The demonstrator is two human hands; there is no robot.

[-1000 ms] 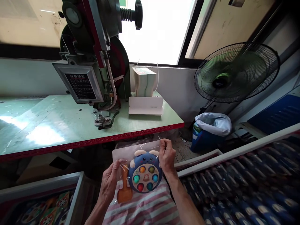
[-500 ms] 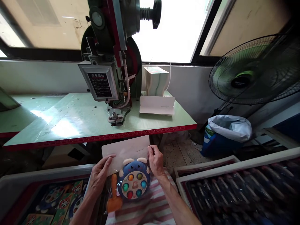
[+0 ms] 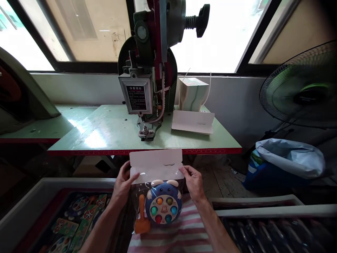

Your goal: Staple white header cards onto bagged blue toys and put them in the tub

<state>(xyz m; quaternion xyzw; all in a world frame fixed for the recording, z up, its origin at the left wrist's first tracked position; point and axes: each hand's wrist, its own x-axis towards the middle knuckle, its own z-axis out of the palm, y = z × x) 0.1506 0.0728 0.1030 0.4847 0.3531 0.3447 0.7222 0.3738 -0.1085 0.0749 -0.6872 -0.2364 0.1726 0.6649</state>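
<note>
A white header card [image 3: 156, 161] with a crease and a slot spans the top of a clear plastic bag [image 3: 138, 191]. Inside the bag lie a round blue animal-shaped toy [image 3: 164, 191], its face ringed with coloured buttons, and an orange toy hammer [image 3: 142, 225]. My left hand [image 3: 123, 182] pinches the left side of the card at the bag's top, thumb in front. On the right side, my right hand [image 3: 193, 181] grips the card's edge between thumb and fingers. Card and bag are just in front of the table edge, above my striped lap.
A stapling-type machine [image 3: 147, 80] stands on the green table [image 3: 113, 130]. Right of it are a stack of cards [image 3: 193, 95] and a folded white card [image 3: 193, 122]. Bins [image 3: 79, 181] with packed toys flank my lap. A sack [image 3: 286, 158] and fan [image 3: 302, 91] stand right.
The card has come level from its tilt, and its crease shows now. Both hands still hold its sides. The view has swung left, so machine and table appear further right.
</note>
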